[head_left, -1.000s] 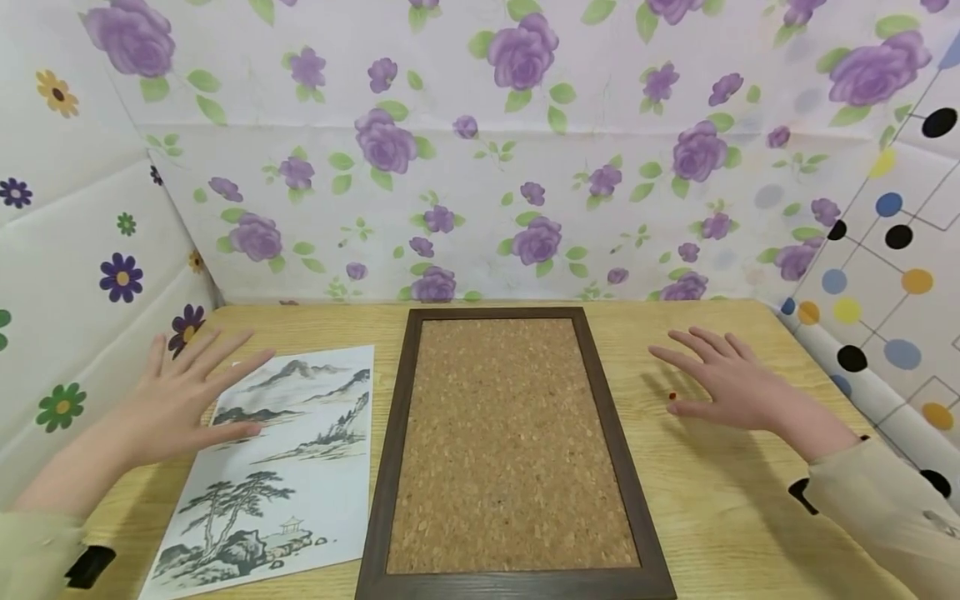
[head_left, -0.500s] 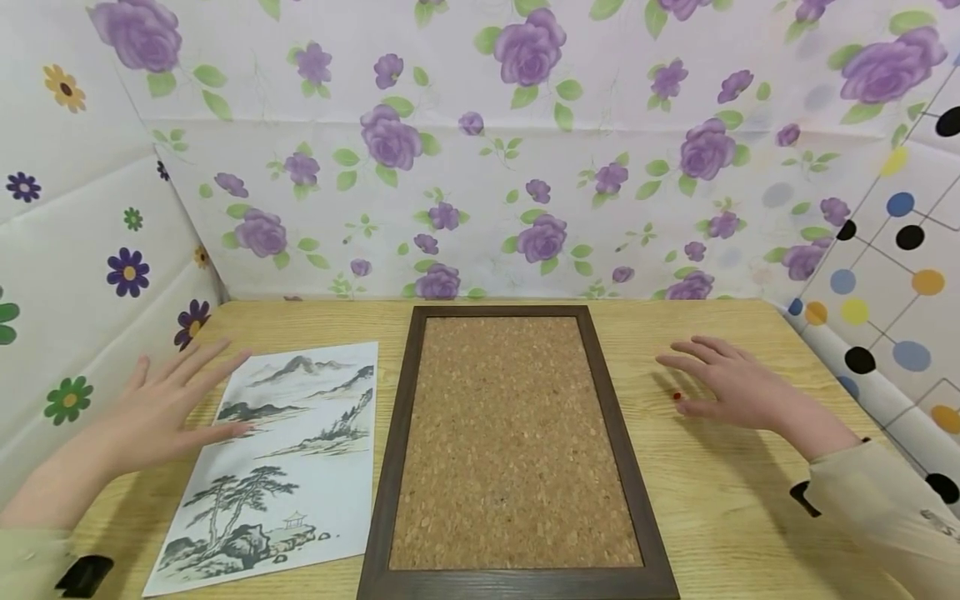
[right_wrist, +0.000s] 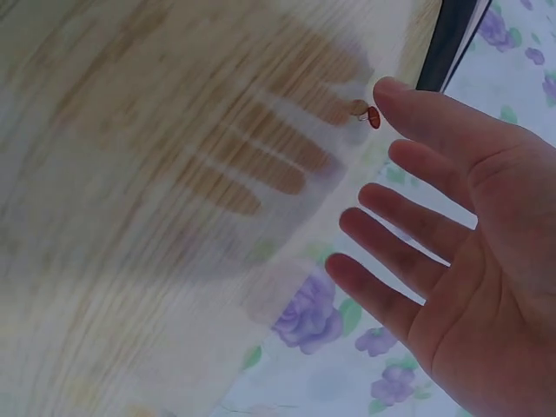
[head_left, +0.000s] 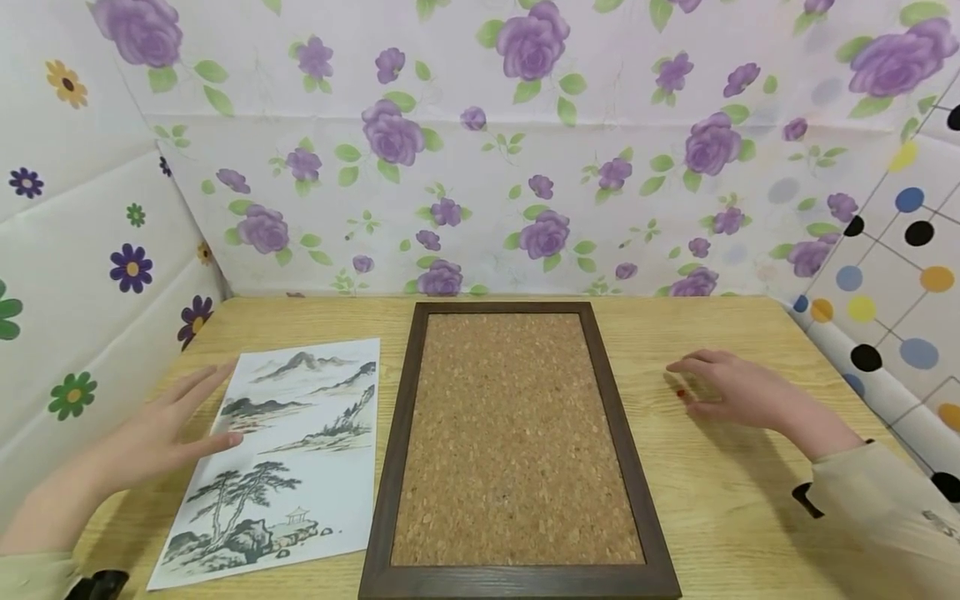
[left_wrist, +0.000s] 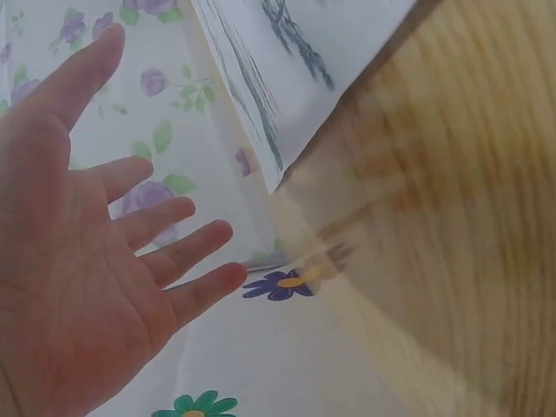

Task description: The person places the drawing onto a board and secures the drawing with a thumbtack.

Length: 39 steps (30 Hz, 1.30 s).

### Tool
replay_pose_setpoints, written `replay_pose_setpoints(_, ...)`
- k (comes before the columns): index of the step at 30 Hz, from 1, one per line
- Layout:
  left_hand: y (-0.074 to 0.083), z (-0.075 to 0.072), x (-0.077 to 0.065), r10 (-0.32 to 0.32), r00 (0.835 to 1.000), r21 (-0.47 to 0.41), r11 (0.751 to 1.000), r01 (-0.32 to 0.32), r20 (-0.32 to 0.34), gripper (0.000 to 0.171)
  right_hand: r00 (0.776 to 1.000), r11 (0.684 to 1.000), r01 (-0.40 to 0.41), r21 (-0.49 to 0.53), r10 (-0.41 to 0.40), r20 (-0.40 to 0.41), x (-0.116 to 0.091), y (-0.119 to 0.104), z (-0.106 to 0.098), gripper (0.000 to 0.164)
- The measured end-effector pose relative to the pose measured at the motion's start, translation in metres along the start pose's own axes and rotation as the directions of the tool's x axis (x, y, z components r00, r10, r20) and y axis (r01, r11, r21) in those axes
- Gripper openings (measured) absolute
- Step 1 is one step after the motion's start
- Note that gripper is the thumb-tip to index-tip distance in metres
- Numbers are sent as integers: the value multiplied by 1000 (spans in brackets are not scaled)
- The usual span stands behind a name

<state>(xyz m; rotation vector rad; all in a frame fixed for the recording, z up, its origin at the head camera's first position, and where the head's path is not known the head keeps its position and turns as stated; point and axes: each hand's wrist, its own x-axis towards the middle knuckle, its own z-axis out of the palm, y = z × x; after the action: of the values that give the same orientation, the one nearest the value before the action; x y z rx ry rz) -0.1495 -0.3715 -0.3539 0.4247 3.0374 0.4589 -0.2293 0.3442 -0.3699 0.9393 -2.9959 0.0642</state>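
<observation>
A sheet of paper (head_left: 337, 483) with an ink landscape of mountains and pines lies slightly turned on the table. My left hand (head_left: 150, 429) is at its left edge, thumb reaching over the picture. The left palm and spread fingers hold nothing in the left wrist view. At the right, a small red thumbtack (head_left: 681, 393) lies on the wood. My right hand (head_left: 742, 393) hovers just beside it, fingers relaxed and thumb apart from them. In the right wrist view the thumbtack (right_wrist: 374, 117) shows right by the thumb tip, and nothing is gripped.
Between the hands lies a cork board (head_left: 517, 433) in a dark brown frame (head_left: 393, 433). The light wooden table (head_left: 720, 517) meets a flowered cloth wall (head_left: 480, 208) behind. Patterned sheets, one with dots (head_left: 918, 354), stand at both sides.
My left hand has drawn back a little to the left, showing more of the picture. My right hand has sunk toward the table, its fingers bending slightly more. The head view has shifted slightly.
</observation>
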Motion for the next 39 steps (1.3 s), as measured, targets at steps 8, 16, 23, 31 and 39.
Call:
replay_pose_setpoints(8, -2, 5, 0, -4, 1000, -43, 999, 3, -7, 105, 1000, 998, -10, 63, 9, 15, -2, 2, 0, 41)
replay_pose_setpoints(16, -8, 16, -5, -70, 996, -107, 991, 76, 54, 107, 1000, 995, 19, 100, -19, 6, 0, 3, 1, 36)
replay_pose_setpoints(23, -12, 19, -6, -86, 994, -176, 980, 97, 68, 106, 1000, 993, -3, 118, 1, 19, 2, 3, 1, 34)
replay_pose_setpoints(31, -13, 17, -6, -144, 986, -107, 982, 153, 88, 99, 1000, 990, -15, 143, 11, 26, 4, 2, 2, 32)
replay_pose_setpoints(39, -13, 20, -6, -155, 984, -87, 983, 163, 91, 93, 999, 988, -33, 154, 26, 46, 6, 1, 1, 33)
